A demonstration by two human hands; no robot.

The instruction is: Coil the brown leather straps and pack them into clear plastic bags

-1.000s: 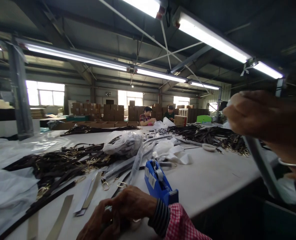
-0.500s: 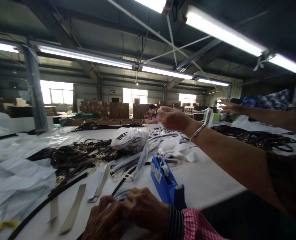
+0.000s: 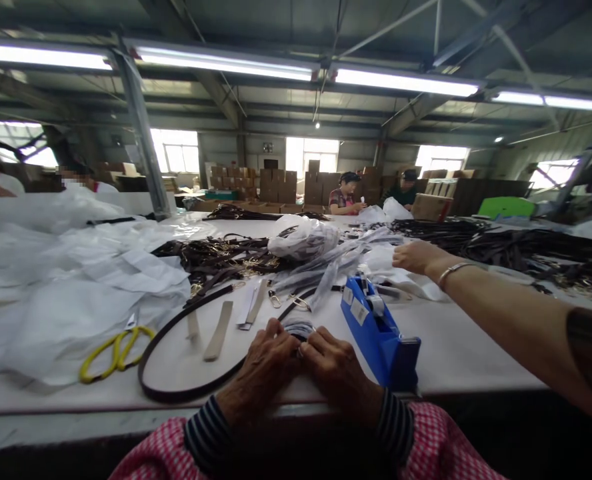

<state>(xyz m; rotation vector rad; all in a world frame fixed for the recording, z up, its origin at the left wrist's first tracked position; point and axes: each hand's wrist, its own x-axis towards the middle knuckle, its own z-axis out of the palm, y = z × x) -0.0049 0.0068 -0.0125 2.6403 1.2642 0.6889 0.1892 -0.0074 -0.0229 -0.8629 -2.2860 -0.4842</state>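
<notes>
My left hand (image 3: 263, 363) and my right hand (image 3: 339, 367) meet at the table's front edge, fingers closed around a small pale grey wrapped bundle (image 3: 299, 327). What lies under the fingertips is hidden. A dark strap (image 3: 161, 393) curves out to the left in a wide loop. Beyond my hands, a gold-coloured clasp (image 3: 301, 303) lies at the end of a dark strap piece. A blue tape dispenser (image 3: 376, 330) stands right of my right hand. Left of my left hand are a flat beige strip (image 3: 219, 331) and yellow-handled scissors (image 3: 116, 350).
A co-worker's arm (image 3: 501, 293) with a bracelet reaches in from the right, behind the dispenser. Clear plastic sleeves (image 3: 336, 257), a plastic-wrapped bundle (image 3: 301, 237) and piled dark straps (image 3: 221, 253) cover the middle. White sheets (image 3: 101, 280) spread left. Other people sit farther back.
The view has tilted down and turned left. The co-worker's raised arm has come down toward the plastic on the table. My hands stay together at the grey bundle.
</notes>
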